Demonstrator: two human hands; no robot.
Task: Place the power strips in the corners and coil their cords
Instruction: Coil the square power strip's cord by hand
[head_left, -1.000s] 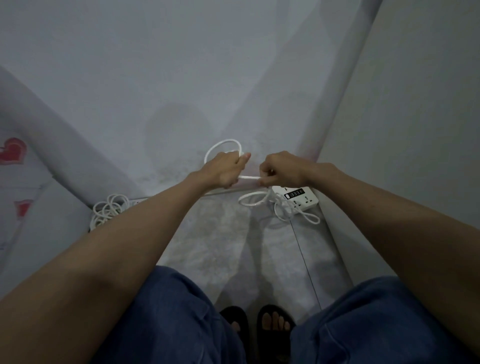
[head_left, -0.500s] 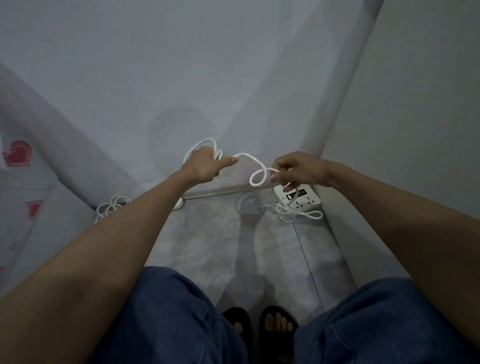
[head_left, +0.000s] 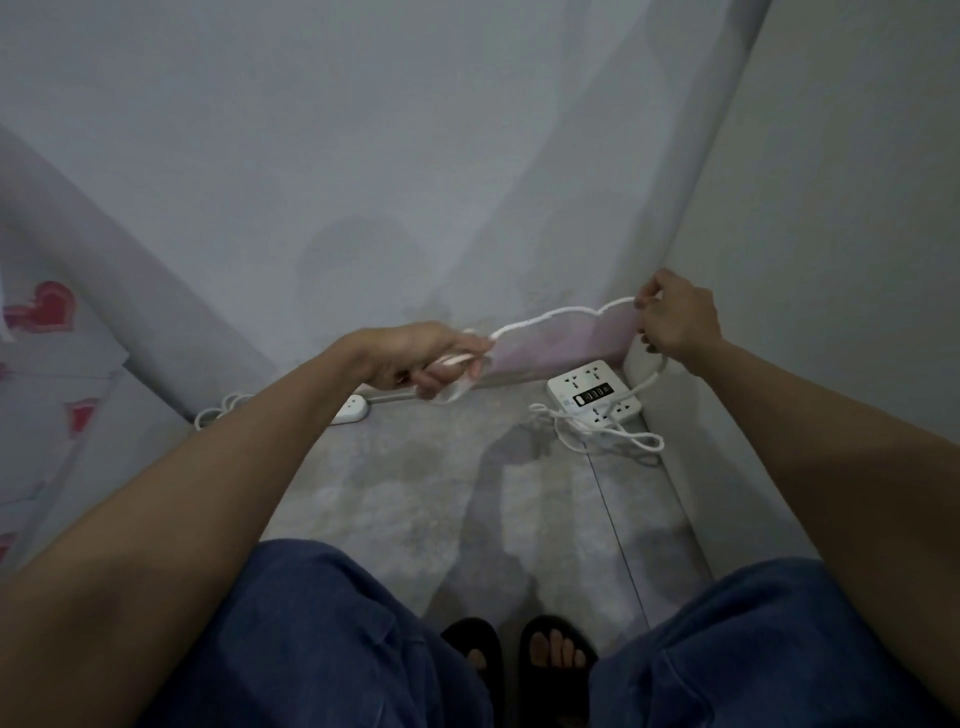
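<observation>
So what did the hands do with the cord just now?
The hands moved apart: the right hand swung right and up, the left hand stayed low, and the cord that was looped between them got pulled out long. Both kept gripping it. The power strip stayed in its corner.

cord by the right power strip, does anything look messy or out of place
Yes: beside the power strip in the right corner, the cord lies in a loose tangle on the floor, not a neat coil.

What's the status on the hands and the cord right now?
Both hands gripping: left hand, right hand, white cord stretched between them. Square power strip sits in right corner, cord loose beside it, not coiled. Nothing blocking.
</observation>
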